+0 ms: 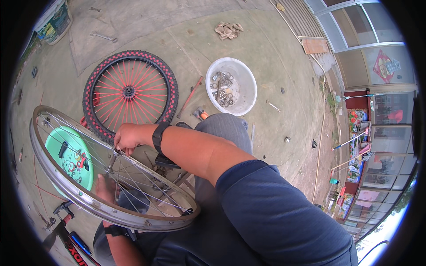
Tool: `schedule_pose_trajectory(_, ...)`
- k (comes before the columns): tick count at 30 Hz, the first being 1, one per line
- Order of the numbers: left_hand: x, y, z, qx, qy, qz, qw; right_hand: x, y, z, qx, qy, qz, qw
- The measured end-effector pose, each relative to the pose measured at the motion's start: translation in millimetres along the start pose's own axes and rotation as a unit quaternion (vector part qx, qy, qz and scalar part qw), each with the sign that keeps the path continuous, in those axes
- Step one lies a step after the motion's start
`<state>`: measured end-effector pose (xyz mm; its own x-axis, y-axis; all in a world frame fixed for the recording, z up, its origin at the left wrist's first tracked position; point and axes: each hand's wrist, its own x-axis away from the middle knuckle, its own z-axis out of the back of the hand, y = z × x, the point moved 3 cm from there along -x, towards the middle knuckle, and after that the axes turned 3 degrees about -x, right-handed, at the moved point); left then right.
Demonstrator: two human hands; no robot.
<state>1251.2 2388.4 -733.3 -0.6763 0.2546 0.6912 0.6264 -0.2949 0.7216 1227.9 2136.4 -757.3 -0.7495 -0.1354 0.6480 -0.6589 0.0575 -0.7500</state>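
Soft, even daylight spreads across the floor (pixel 275 146), shadows faint, and there's the sky (pixel 396 231) burning out to white at lower right! Windows (pixel 385 137) bow hard toward the black, purple-fringed edge; the rim (pixel 146 225) catches a pale sheen, the left hand (pixel 105 188) slightly smeared, the tyre (pixel 173 91) crisp.

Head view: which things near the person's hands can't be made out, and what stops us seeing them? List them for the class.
In the head view:
Left hand: finger positions unclear, blurred; the silver rim hides its wrist.
Right hand: exactly what its fingertips touch, screened by the hand itself.
Small parts in the green basin: too small to name each.
Black-and-red bicycle frame: cut off by the lower edge.
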Motion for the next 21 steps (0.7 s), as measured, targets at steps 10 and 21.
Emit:
schedule_pose_trajectory(10, -11, -4, 3, -0.022, -0.063, -0.047, 0.997, 6, -3, 0, 0.005, 0.000, -0.009, 1.000)
schedule_pose_trajectory(21, -4, -1, -4, -0.028, -0.013, -0.071, 0.997, 7, -4, 0, 0.001, -0.004, -0.005, 1.000)
